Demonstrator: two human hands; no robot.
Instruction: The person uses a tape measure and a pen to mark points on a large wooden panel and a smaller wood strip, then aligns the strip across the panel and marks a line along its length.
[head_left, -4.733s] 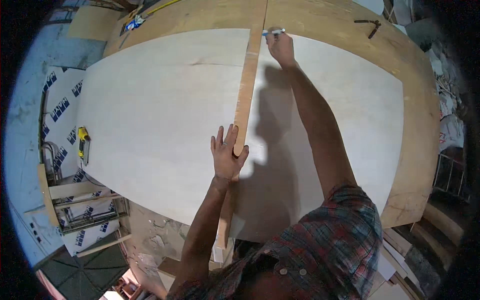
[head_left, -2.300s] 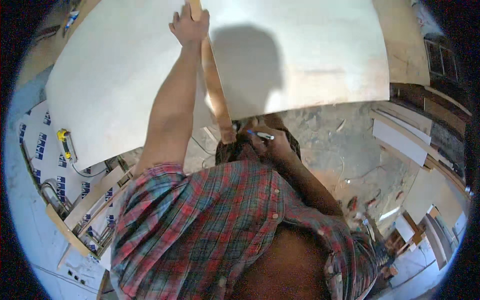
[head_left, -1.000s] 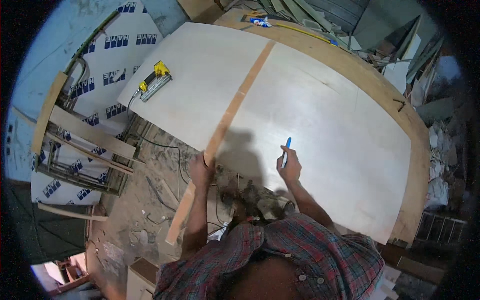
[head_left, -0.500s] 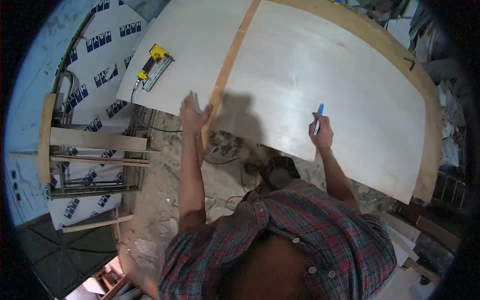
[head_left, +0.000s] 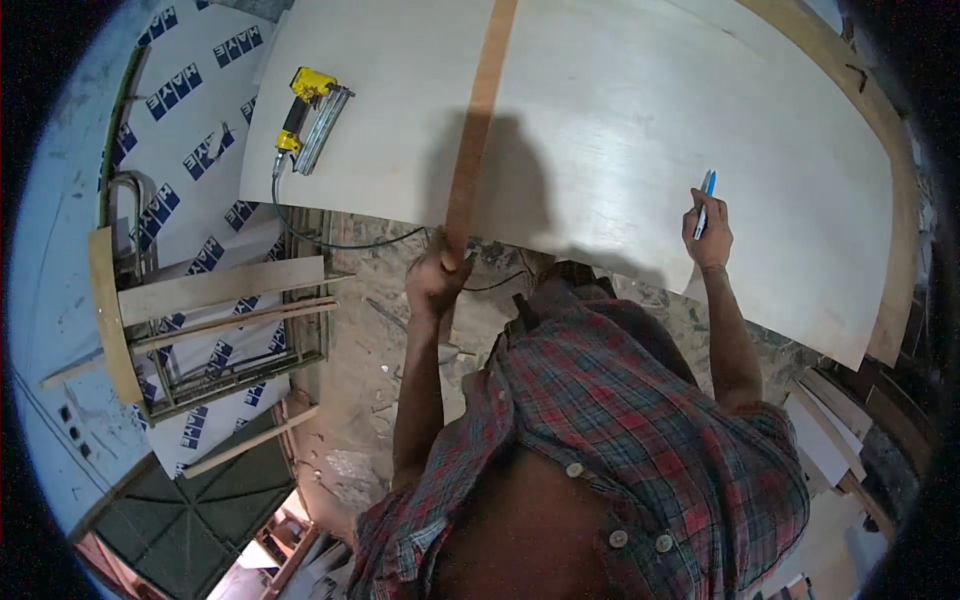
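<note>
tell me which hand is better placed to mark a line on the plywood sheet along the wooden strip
Right. The right hand already holds the blue pen over the plywood sheet; the left hand grips the wooden strip.

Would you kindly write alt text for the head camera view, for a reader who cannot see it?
Seen from above, a person's left hand grips the near end of a long wooden strip lying across a pale plywood sheet, while the right hand holds a blue pen over the sheet. A yellow nail gun lies at the sheet's left corner.
</note>
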